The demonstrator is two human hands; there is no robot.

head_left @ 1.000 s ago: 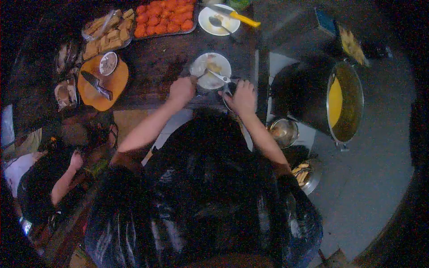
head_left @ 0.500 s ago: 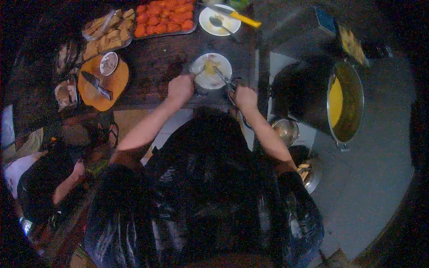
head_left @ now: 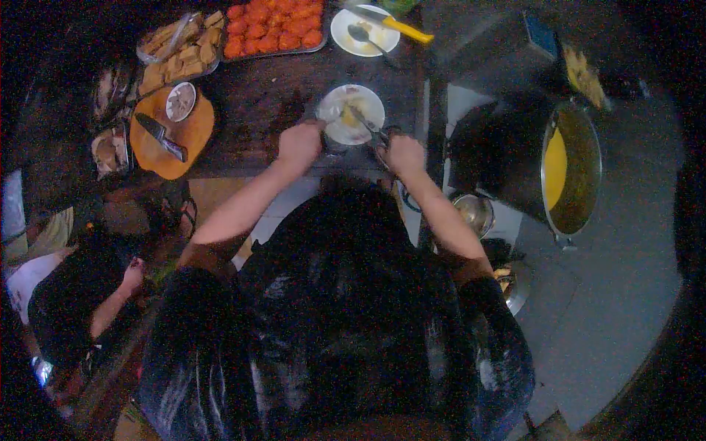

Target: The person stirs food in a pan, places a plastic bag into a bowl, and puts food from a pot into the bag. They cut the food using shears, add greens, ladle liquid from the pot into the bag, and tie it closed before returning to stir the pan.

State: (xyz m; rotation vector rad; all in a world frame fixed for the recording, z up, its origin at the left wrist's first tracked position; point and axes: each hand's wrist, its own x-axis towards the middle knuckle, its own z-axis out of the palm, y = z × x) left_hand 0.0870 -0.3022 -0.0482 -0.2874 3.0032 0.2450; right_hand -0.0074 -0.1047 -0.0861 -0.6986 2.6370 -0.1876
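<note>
A white plate (head_left: 375, 125) with a small pale yellow piece of food (head_left: 354, 112) lies at the table's front edge. My right hand (head_left: 405, 155) is closed round the dark handles of what look like scissors (head_left: 365, 123), whose metal blades point into the plate at the food. On the plate's left side my left hand (head_left: 300, 145) is closed, knuckles up, on a thin metal utensil (head_left: 332, 120) that reaches over the rim toward the food. Blur hides the utensil's tip, and I cannot tell its kind.
Behind are a tray of red balls (head_left: 273, 29), tan blocks (head_left: 180, 66) and a plate (head_left: 342, 37) with a spoon and yellow-handled knife. Left, a cutting board (head_left: 165, 167) bears a knife and bowl. A large pot (head_left: 599, 176) stands right; another person's arm (head_left: 110, 312) is lower left.
The left hand's utensil and the scissors have shifted slightly within the plate. The whole view has moved a little; both hands stay closed at the plate.
</note>
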